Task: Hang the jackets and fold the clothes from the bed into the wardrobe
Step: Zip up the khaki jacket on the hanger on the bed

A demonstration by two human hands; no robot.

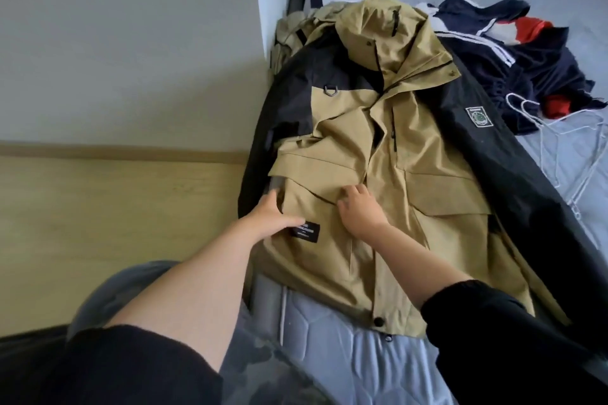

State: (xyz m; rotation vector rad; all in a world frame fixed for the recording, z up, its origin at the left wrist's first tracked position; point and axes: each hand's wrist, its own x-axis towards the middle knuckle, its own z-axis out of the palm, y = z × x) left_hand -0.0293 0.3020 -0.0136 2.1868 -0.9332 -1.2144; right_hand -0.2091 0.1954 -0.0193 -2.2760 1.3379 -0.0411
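1. Nearest the camera, two forearms in pushed-up black sleeves reach out over the near edge of the mattress [345, 358]; the person's body below them is cut off by the frame.
2. The left hand [273, 215] lies on the tan-and-black hooded jacket [378, 148] at its left front pocket. Its grip is slack and wide, the fingers straight with their tips slid under the pocket edge and hidden.
3. The right hand [358, 210] presses on the jacket near the centre placket; its fingers are bent on the cloth, and whether they pinch a fold cannot be made out.
4. One jacket lies spread front-up across the bed, hood toward the far side. Its left sleeve hangs over the bed's left edge by the wall [131, 43], and its hem reaches the near edge.
5. The text on the black label [305, 231] on the pocket is too small to read.
6. Beyond the jacket is a heap of navy, white and red clothes [526, 59], partly covered; its count is unclear.
7. White wire hangers [559, 131] lie on bare mattress at the right, at least two, overlapping.
8. Wooden floor [115, 223] lies open at the left.
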